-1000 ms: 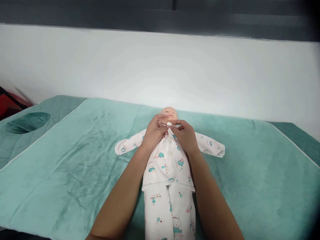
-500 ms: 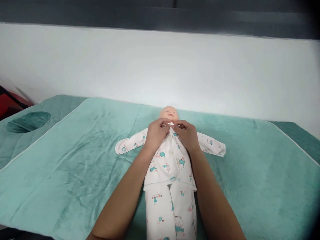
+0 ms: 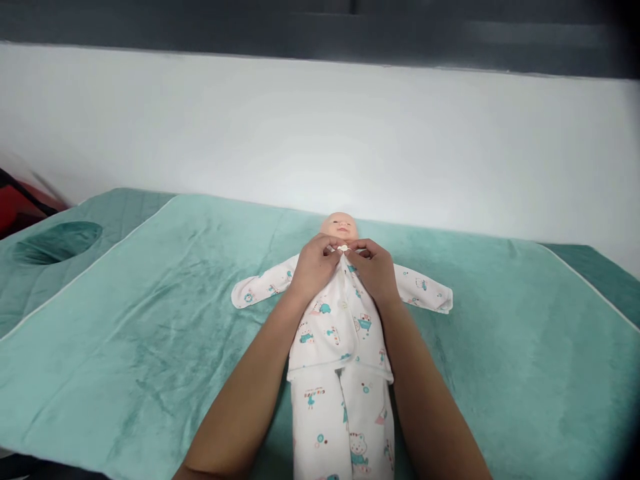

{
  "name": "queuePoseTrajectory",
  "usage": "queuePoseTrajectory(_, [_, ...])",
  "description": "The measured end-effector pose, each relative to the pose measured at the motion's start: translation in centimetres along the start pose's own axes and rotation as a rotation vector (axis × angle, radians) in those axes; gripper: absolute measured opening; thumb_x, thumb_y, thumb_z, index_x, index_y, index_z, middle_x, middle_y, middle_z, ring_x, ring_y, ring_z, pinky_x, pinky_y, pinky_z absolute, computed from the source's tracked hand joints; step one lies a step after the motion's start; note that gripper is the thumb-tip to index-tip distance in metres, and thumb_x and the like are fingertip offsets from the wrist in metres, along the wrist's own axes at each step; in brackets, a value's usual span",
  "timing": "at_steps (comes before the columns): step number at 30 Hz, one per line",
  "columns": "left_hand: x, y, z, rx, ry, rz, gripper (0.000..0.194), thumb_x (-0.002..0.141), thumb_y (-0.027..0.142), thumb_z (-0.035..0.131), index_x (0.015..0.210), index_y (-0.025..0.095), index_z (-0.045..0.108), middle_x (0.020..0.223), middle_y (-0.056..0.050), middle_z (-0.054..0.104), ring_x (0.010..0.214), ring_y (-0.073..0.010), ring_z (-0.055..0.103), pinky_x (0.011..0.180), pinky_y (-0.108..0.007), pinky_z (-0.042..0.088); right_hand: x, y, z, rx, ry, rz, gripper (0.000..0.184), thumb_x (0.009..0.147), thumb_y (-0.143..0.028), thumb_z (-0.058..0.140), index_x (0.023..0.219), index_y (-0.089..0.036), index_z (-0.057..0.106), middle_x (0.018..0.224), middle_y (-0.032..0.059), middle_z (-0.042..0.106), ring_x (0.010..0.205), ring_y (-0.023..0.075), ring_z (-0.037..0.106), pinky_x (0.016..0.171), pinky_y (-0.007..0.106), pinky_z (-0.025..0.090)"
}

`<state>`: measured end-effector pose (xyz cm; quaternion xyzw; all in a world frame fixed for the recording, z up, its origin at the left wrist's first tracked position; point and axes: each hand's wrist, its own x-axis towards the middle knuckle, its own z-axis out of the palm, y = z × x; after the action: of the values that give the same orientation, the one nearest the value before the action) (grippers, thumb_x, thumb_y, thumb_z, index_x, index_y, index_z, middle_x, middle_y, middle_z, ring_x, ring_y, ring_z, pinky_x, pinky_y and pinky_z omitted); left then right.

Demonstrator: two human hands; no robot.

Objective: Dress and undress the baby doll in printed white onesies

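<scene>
A baby doll (image 3: 340, 223) lies on its back, head away from me, dressed in a white printed jacket (image 3: 327, 337) and matching trousers (image 3: 320, 423). Both jacket sleeves stretch out to the sides. At the collar, my left hand (image 3: 317, 267) pinches the jacket's front edge from the left. My right hand (image 3: 373, 268) pinches the facing edge from the right, its fingertips close to the left ones. Between them shows a small pale button (image 3: 343, 248). Another button (image 3: 343, 304) sits lower on the jacket front. My fingers partly hide the neckline.
Under the doll spreads a teal plush cover (image 3: 165, 320) with white piping. An oval hole (image 3: 59, 243) opens in the padded surface at the left. Behind stands a white wall (image 3: 320, 133). Something red (image 3: 20, 207) is at the far left edge.
The button at the collar now shows more plainly between my fingertips. Both hands stay at the neckline with only slight finger movement.
</scene>
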<state>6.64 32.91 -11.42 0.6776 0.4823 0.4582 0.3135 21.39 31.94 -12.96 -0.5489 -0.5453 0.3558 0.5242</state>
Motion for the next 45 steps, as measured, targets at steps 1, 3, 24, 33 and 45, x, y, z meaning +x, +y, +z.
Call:
queuePoseTrajectory(1, [0.0,0.0,0.0,0.003,-0.006,0.005,0.018,0.083,0.016,0.057,0.092,0.021,0.072,0.101,-0.002,0.069,0.082,-0.0140,0.061,0.079,-0.029,0.047,0.0,0.1,0.0,0.018,-0.004,-0.001,0.015,0.075,-0.033,0.067,0.084,-0.021,0.070,0.069,-0.0030,0.060,0.060,0.0116,0.047,0.059,0.025,0.036])
queuePoseTrajectory(3, [0.0,0.1,-0.1,0.010,-0.031,0.023,0.019,0.084,0.018,0.058,0.095,0.022,0.073,0.101,-0.002,0.068,0.084,-0.0144,0.062,0.080,-0.028,0.047,0.2,0.3,0.0,0.054,-0.005,-0.006,0.015,0.075,-0.033,0.067,0.083,-0.021,0.070,0.070,-0.0025,0.060,0.060,0.0115,0.047,0.058,0.025,0.036])
queuePoseTrajectory(24, [-0.3,0.8,-0.3,-0.275,-0.067,-0.245,0.016,0.080,0.034,0.062,0.079,0.018,0.066,0.068,0.001,0.058,0.059,-0.0111,0.046,0.056,-0.025,0.035,0.1,-0.1,0.3,0.014,0.029,-0.020,0.021,0.078,-0.040,0.063,0.081,-0.019,0.067,0.071,0.0001,0.064,0.063,0.0142,0.053,0.061,0.026,0.041])
queuePoseTrajectory(33, [-0.6,1.4,-0.9,-0.185,0.005,-0.170,0.015,0.083,0.030,0.058,0.095,0.021,0.063,0.074,0.001,0.060,0.060,-0.0115,0.053,0.056,-0.024,0.040,-1.3,-2.2,-0.5,-0.094,0.124,-0.074,0.030,0.087,-0.047,0.054,0.072,-0.021,0.055,0.064,-0.0024,0.055,0.058,0.0126,0.045,0.058,0.027,0.036])
queuePoseTrajectory(45, [-4.4,1.8,-3.2,-0.072,-0.265,-0.001,0.022,0.082,0.041,0.063,0.087,0.022,0.072,0.079,-0.002,0.062,0.066,-0.0130,0.050,0.059,-0.025,0.038,-6.7,-3.4,-2.0,-0.315,-0.195,-0.068,0.014,0.082,-0.036,0.060,0.078,-0.023,0.062,0.070,-0.0018,0.060,0.064,0.0149,0.051,0.060,0.028,0.037])
